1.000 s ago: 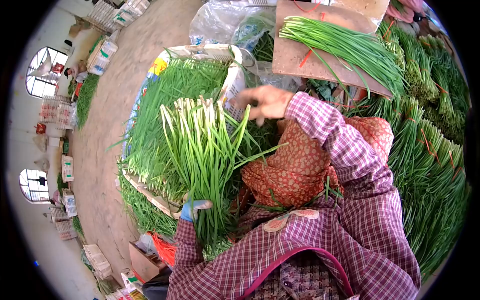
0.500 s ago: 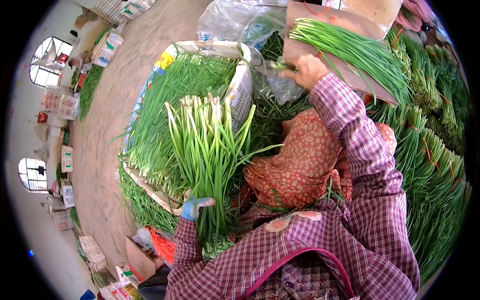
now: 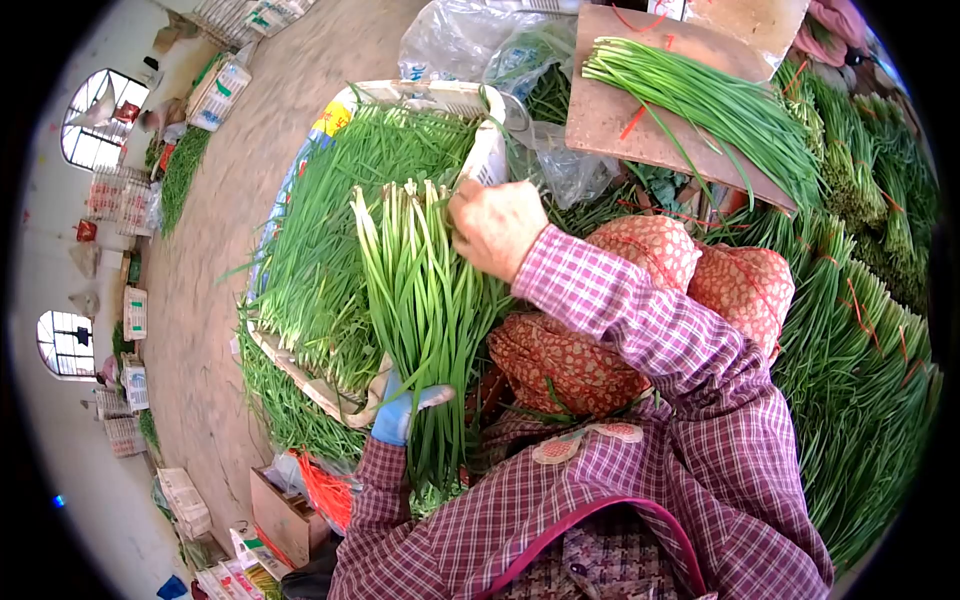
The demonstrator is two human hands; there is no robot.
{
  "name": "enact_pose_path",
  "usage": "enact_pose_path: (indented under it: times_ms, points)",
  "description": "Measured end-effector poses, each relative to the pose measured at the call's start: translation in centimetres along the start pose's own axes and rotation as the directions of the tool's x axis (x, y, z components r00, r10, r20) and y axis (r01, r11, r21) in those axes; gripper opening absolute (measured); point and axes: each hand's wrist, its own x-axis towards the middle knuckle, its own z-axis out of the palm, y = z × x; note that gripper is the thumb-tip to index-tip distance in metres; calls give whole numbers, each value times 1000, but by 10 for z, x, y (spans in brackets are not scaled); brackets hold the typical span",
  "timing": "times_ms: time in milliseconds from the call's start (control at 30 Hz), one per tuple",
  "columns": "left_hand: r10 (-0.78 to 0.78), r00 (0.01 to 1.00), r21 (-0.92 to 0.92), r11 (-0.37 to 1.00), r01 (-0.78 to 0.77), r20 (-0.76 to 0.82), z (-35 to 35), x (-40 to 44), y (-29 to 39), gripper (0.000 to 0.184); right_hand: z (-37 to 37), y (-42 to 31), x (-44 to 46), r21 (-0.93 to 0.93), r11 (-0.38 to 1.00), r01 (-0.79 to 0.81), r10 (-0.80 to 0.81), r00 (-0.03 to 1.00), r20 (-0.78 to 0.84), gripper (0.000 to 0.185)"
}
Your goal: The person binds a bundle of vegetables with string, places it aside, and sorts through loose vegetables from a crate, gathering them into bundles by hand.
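Note:
A loose bunch of garlic chives stands nearly upright with its pale cut ends at the top. My left hand, in a blue and white glove, is closed around its lower leafy part. My right hand is bare and has its fingers curled at the right side of the bunch, just below the pale ends. Its fingertips are partly hidden against the stalks. Behind the bunch, a white plastic basket is heaped with more chives.
A board at the upper right carries a laid-out bundle of chives. Tied chive bundles are stacked along the right. Clear plastic bags lie beyond the basket. Red ties sit by my left sleeve; patterned red cloth covers my legs.
My right hand has come back from beside the board, where it held a small bit of greenery, to the top of the bunch. The bunch and my left hand shifted slightly right.

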Motion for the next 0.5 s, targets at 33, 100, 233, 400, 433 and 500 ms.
enact_pose_path:
  times_ms: [33,100,233,400,433,500]
  points:
    - [2,1000,12,1000,-2,-3,-2,1,-1,48,-7,3,0,-66,997,-41,41,999,-4,13]
    - [-51,999,18,999,51,17,-7,-2,1,50,1,34,10,-41,997,-72,60,965,-255,11]
    - [6,999,2,1000,-6,39,-1,-13,11,52,-37,112,16,-169,957,-237,81,775,-627,16]
    - [15,996,-102,995,-6,85,-15,-12,0,49,-46,130,-12,-146,918,-369,302,889,-344,19]
    - [15,996,-100,995,-7,87,-30,-3,-20,49,-39,124,-17,-82,913,-399,378,906,-192,23]
    - [-20,966,-90,995,44,259,-66,16,-63,50,-22,113,-30,165,957,-238,262,955,-140,26]
